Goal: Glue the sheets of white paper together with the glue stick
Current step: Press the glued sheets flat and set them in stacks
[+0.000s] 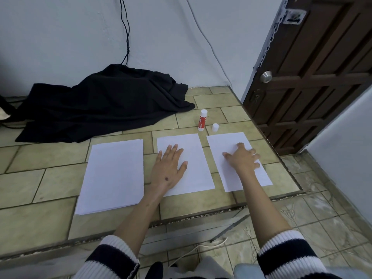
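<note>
Head view: three lots of white paper in a row on a raised step of beige tiles (50, 178). At the left, a thin stack of sheets (112, 176), edges a little uneven, touched by no hand. In the middle, a single sheet (197, 170), pressed flat by the left hand (169, 168): palm down, fingers straight and a little spread, thumb out to the right, nothing gripped. At the right, another sheet (227, 146), turned a little clockwise, with the right hand (243, 160) on top: palm down, fingers spread and somewhat bent at the knuckles, fingertips on the paper, nothing pinched or held. Narrow gaps of tile between the three, no overlap.

Beyond the far edges of the middle and right sheets, the glue stick (202, 120), upright, white and red, with a white top. Just beside it to the right, a small white cap (215, 127), also upright, apart from the stick and close to the far edge of the right sheet.

Farther left, against the pale wall, a crumpled black cloth (100, 105), with a dark cable (125, 31) down the wall above it. At the right, a dark brown wooden door (322, 67) with a round metal knob (265, 76). Near the bottom edge, striped black-and-white sleeves (112, 258) on both forearms, and a white cord (201, 248) on the lower, marbled floor.
</note>
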